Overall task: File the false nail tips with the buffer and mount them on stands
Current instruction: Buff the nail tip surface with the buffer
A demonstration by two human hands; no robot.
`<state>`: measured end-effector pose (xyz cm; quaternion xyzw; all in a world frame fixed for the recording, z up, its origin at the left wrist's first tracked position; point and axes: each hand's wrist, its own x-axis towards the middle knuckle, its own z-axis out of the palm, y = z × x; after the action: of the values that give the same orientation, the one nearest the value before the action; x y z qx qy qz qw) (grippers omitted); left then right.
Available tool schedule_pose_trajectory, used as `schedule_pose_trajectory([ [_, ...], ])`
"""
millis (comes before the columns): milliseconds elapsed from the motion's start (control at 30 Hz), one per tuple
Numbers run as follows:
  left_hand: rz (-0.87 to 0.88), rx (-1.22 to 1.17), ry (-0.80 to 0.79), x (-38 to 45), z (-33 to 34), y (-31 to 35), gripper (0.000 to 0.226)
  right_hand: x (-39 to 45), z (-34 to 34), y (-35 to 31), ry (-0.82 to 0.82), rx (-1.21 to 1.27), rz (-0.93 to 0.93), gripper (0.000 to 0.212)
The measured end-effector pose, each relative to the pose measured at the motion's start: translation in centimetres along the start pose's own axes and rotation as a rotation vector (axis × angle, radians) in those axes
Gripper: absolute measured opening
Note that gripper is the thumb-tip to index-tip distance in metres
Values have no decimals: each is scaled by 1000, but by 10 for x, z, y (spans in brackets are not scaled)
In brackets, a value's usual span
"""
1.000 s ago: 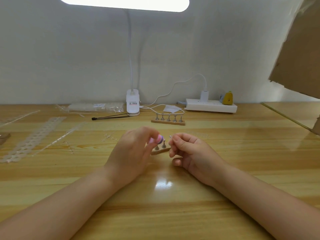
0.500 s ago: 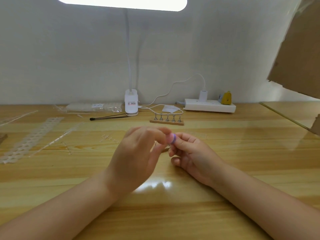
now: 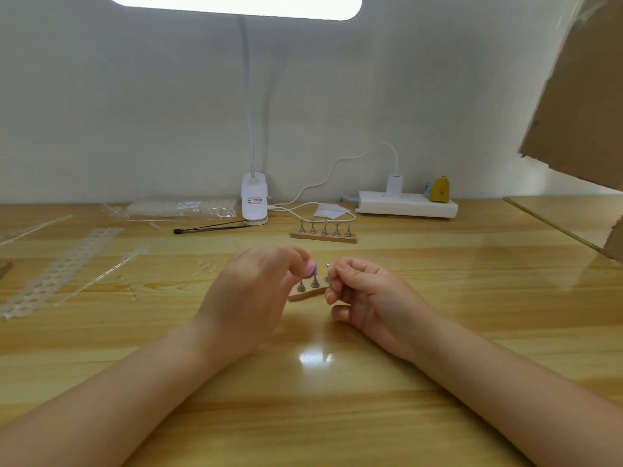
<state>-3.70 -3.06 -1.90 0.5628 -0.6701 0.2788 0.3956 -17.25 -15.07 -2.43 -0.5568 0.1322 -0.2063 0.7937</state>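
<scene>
Buffer (image 3: 75, 269) back left; lamp label (image 3: 254, 200) unreadable.

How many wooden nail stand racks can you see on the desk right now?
2. One wooden rack with five metal stands sits near the white power strip; the other wooden rack lies between the hands, partly hidden.
</scene>
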Motion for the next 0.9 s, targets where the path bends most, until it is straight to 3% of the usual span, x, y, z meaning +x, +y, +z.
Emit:
schedule_pose_trajectory([
  [133, 56, -80, 109, 4, 1, 10, 18, 1, -1, 2, 3, -13, -7, 11],
  [267, 183, 35, 46, 2, 2, 10, 18, 0, 0, 0, -41, -40, 1, 10],
  [400, 112, 119, 43, -1, -3, 0, 19, 1, 0, -1, -4, 2, 12, 12],
  [567, 183, 42, 49, 0, 4, 8, 23, -1, 0, -1, -48, -47, 12, 11],
  [667, 54, 155, -11, -3, 0, -6, 15, 0, -1, -3, -39, -2, 26, 12],
  [733, -3, 136, 45, -2, -3, -8, 10, 1, -2, -1, -20, 13, 28, 12],
  [800, 41, 36, 99, 3, -1, 3, 15, 2, -2, 1, -14, 10, 25, 11],
  [900, 142, 10, 55, 2, 5, 12, 25, 3, -2, 1, -34, -11, 20, 9],
])
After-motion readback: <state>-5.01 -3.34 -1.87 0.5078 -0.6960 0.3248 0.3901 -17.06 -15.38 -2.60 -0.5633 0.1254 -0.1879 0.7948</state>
